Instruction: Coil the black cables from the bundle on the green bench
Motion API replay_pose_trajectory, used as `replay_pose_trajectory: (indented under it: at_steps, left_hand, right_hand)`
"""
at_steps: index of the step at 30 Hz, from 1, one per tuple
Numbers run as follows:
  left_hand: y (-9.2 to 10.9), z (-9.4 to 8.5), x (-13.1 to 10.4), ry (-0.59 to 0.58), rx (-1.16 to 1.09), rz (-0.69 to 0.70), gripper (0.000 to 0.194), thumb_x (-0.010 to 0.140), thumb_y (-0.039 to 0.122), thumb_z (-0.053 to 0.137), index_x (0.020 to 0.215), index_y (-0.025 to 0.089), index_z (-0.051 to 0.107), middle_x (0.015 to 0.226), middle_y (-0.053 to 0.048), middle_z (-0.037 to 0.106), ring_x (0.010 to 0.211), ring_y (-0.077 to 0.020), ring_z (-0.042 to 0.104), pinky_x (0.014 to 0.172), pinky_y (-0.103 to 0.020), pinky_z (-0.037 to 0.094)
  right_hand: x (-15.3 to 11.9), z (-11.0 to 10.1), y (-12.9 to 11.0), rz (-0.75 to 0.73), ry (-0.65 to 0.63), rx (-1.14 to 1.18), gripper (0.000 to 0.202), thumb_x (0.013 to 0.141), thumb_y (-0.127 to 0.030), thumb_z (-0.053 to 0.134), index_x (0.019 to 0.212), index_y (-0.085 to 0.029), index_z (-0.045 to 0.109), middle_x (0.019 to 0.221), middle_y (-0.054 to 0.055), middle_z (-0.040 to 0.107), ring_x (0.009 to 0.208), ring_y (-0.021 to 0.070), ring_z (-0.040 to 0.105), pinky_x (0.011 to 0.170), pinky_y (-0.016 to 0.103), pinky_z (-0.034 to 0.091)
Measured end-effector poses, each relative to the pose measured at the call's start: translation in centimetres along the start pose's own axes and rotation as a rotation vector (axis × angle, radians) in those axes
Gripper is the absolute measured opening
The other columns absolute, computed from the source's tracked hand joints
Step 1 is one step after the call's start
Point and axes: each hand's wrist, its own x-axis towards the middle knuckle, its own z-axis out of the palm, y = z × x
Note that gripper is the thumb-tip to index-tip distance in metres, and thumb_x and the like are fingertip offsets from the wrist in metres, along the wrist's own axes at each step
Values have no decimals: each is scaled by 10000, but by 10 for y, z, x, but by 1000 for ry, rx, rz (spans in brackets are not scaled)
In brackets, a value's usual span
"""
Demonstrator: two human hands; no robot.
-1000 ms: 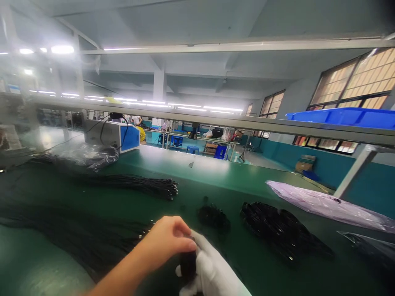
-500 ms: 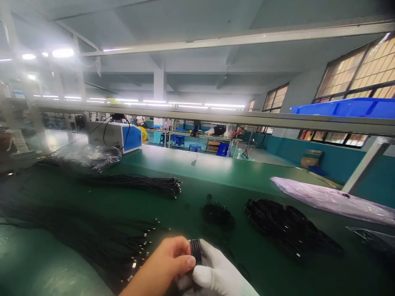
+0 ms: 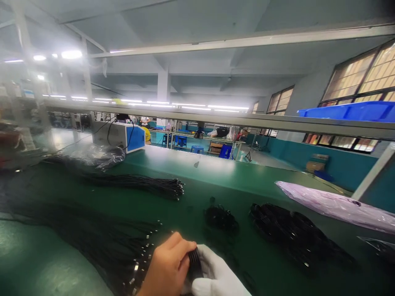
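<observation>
Between my two hands, low in the middle of the head view, is a coiled black cable [image 3: 195, 265]. My bare left hand [image 3: 171, 263] is closed on its left side, with the thumb and forefinger at the top of the coil. From the right, my right hand [image 3: 219, 273] in a white glove grips the same coil, thumb in front. The lower part of the coil is hidden by the hands. Left of my hands lies a spread of loose black cables [image 3: 101, 234] with small bright connector ends.
A straight bundle of black cables [image 3: 138, 183] lies farther back. Right of centre sit a small cluster of coiled cables [image 3: 221, 218] and a larger pile [image 3: 296, 230]. Behind them are a pink plastic bag [image 3: 333, 203], a blue-and-white machine [image 3: 135, 137] and a blue bin [image 3: 348, 111] on the shelf.
My left thumb and fingers have shifted up towards the top edge of the coil. Both hands still hold it. The whole view has swung slightly, so things sit a little farther right.
</observation>
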Motion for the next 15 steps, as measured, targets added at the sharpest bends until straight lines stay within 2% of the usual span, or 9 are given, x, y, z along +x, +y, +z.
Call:
replay_pose_trajectory:
  at_steps: [3, 5, 7, 10, 12, 15]
  left_hand:
    - [0, 5, 5, 41, -66, -124, 325, 776, 44, 422, 870, 214, 682, 761, -6, 591, 694, -133, 591, 627, -217, 437]
    - [6, 1, 14, -1, -40, -224, 303, 736, 44, 458, 831, 216, 689, 761, -1, 612, 710, -147, 596, 641, -234, 436]
    - [13, -8, 24, -86, -28, -329, 247, 716, 92, 532, 845, 227, 693, 759, 10, 635, 700, -159, 596, 642, -252, 435]
    - [19, -26, 35, -194, -173, -431, 178, 748, 248, 605, 900, 226, 694, 812, 6, 664, 731, -172, 601, 677, -267, 453]
    - [18, -36, 37, -285, -329, -447, 226, 772, 276, 586, 965, 222, 691, 930, -10, 669, 843, -182, 605, 754, -269, 462]
    - [11, -40, 36, -417, -488, -448, 315, 734, 229, 613, 1042, 229, 682, 1022, -9, 654, 956, -192, 589, 842, -270, 446]
  right_hand:
    - [-2, 3, 0, 10, -10, 134, 573, 610, -393, 796, 1080, -172, 552, 1029, 99, 570, 782, 213, 616, 643, 356, 505]
    - [-5, 3, 0, 29, -66, 286, 516, 668, -338, 767, 1108, -161, 564, 1026, 93, 575, 779, 175, 602, 668, 316, 483]
    - [-8, 1, 0, 42, -120, 481, 418, 740, -321, 700, 1099, -134, 596, 984, 84, 600, 768, 152, 597, 694, 292, 463]
    - [-11, -6, 4, 121, -200, 711, 371, 818, -342, 569, 1093, -101, 631, 974, 93, 647, 829, 194, 626, 788, 335, 454]
    - [-10, -9, 8, 184, -230, 749, 415, 832, -356, 515, 1085, -50, 632, 1003, 121, 662, 877, 223, 638, 838, 347, 438]
    - [-8, -7, 10, 215, -195, 699, 463, 831, -410, 486, 1028, -17, 634, 985, 146, 658, 808, 225, 656, 754, 304, 443]
